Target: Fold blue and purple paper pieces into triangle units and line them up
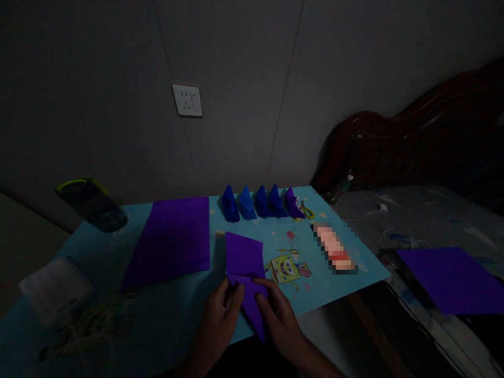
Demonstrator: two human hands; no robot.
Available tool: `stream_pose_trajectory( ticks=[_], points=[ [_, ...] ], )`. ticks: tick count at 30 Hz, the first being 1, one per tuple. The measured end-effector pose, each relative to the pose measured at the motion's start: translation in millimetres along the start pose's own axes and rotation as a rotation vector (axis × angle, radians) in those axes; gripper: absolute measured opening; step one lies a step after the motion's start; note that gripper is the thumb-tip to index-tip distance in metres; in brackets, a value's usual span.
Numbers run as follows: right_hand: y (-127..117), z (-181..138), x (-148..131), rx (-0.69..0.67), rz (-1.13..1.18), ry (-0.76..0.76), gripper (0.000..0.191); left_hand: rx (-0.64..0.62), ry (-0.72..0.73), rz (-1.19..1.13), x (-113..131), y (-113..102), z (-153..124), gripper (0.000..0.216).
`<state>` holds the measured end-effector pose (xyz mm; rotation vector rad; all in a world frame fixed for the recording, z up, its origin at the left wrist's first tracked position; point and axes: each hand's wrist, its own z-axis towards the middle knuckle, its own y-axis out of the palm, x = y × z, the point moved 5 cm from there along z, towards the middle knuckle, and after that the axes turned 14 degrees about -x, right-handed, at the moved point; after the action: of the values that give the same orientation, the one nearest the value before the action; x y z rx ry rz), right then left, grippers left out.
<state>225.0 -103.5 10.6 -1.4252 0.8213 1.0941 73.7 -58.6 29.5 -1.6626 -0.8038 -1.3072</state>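
A purple sheet of paper (244, 260), partly folded, lies on the light blue cartoon-printed table (334, 286) near its front edge. My left hand (220, 315) presses on the paper's near left corner with its fingers together. My right hand (279, 315) lies on the folded flap at the right, fingertips pinching down on the crease. Both hands touch the same sheet. Behind it stands a row of several folded paper boats (260, 202), blue ones and one purple at the right end.
A large flat purple sheet (171, 239) lies left of the folded one. A dark bottle with a green rim (92, 205) stands at the far left, a white packet (55, 289) nearer. Another purple sheet (452, 278) rests on the bed at right. A wall socket (187, 100) is above.
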Motion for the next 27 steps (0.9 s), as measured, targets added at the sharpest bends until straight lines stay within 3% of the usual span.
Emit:
stream_pose_trajectory(
  ticks=[3,6,9,12,16,21,24,27],
  points=[
    [16,-1,-14,-0.145,-0.067,-0.016,0.033,0.004,-0.021,-0.130,10,-7,8,0.037],
    [14,0,-32,-0.219,-0.129,-0.111,0.041,0.038,-0.015,-0.131,11,-28,20,0.035],
    [-13,7,-43,-0.048,-0.163,-0.242,0.032,0.037,-0.017,-0.029,7,-55,39,0.036],
    [-51,19,-34,0.249,-0.236,-0.200,0.026,-0.078,0.059,0.062,6,-71,62,0.035],
    [-70,44,-8,0.280,-0.343,-0.029,0.051,-0.193,0.167,0.265,3,-70,85,0.036],
    [-56,75,19,0.123,-0.277,0.086,0.068,-0.096,0.248,0.569,-9,-67,94,0.043],
    [-55,92,22,0.169,-0.336,0.082,0.072,-0.060,0.276,0.733,-18,-66,94,0.047],
    [-59,109,21,0.169,-0.382,0.032,0.062,-0.051,0.303,0.814,-26,-64,92,0.047]
  ],
)
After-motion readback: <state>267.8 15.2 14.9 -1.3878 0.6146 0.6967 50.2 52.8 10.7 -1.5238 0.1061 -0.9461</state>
